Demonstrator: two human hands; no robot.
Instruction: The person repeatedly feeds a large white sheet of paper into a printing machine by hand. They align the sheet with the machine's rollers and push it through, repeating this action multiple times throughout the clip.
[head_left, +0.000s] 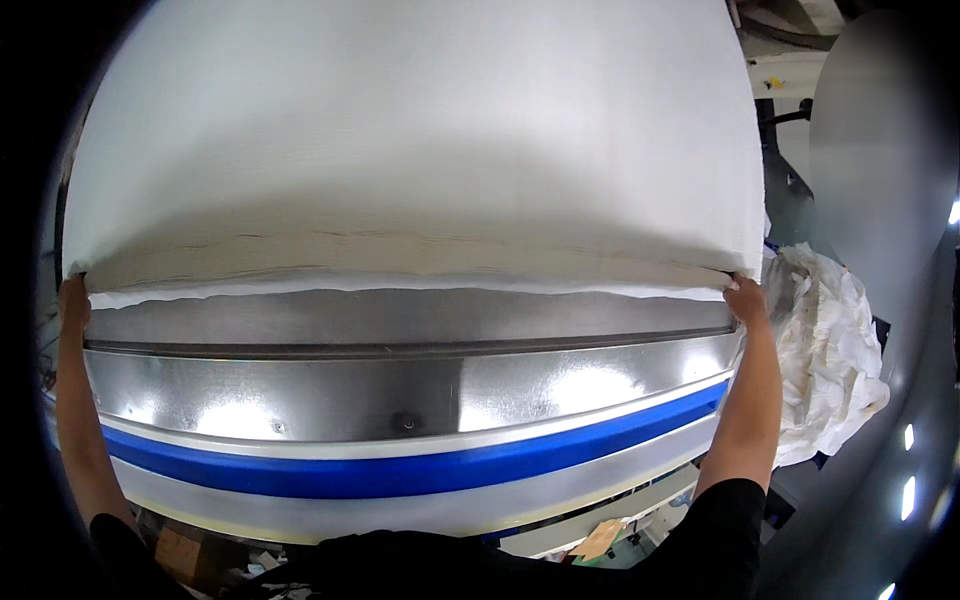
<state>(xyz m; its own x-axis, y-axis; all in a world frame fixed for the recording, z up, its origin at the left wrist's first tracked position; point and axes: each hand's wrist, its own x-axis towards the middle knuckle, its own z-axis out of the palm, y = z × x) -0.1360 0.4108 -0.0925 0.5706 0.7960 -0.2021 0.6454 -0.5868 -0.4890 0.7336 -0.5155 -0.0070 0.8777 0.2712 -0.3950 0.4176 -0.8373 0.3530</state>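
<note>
A wide white sheet of fabric (430,120) hangs over the machine, its near edge folded into a loose, slightly wavy hem. My left hand (75,303) is closed on the sheet's left corner. At the opposite corner, my right hand (744,298) grips the same edge, thumb on top and fingers partly hidden. Both arms are spread wide, so the edge stretches between them. Below it lies a shiny metal plate (300,385) with a dark groove running across.
A blue strip (400,470) with pale borders runs along the machine's near side, close to my body. Crumpled white cloth (825,350) is heaped at the right. A brown box (185,553) sits low at the left. Grey floor (880,480) extends along the right.
</note>
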